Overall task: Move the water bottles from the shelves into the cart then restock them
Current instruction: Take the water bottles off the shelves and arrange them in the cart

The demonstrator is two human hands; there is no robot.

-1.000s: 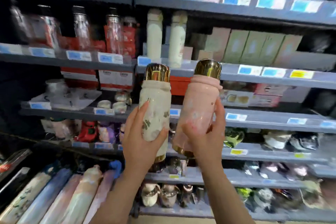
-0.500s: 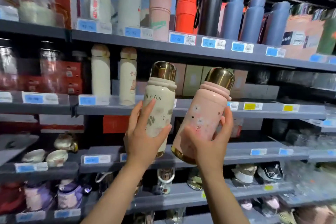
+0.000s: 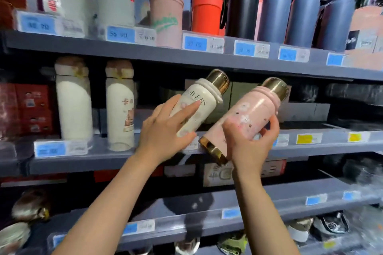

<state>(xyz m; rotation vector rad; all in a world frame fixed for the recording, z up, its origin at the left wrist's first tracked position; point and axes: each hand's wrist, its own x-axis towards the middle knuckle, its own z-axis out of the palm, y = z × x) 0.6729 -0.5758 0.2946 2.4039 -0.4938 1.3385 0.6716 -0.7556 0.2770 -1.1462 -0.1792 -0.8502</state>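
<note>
**Two gold-capped bottles held at a grey shop shelf**

Grey shelving fills the view, tier over tier, each front edge lined with blue price tags; the middle shelf also carries yellow tags toward the right. The aisle is dim under the shelves, and much of the picture is blurred.

The left hand grips a cream bottle with a gold cap, its fingers curled round the body and the thumb below. The right hand grips a pink bottle, also gold-capped with a gold base band, fingers wrapped round its lower half. Both bottles tilt with caps up and to the right, just beside each other, held in front of the middle shelf's edge and not resting on it.

On that shelf, to the left, two tall cream flasks stand upright, near red boxes at the far left. Behind the held bottles sit pale cartons, hard to make out.

The top shelf holds upright flasks in a row: a white one, a dusty pink flask with green lettering, an orange flask, a black flask and several navy flasks, with a pink box at the right edge.

Lower shelves carry small rounded items, too blurred to identify.
</note>
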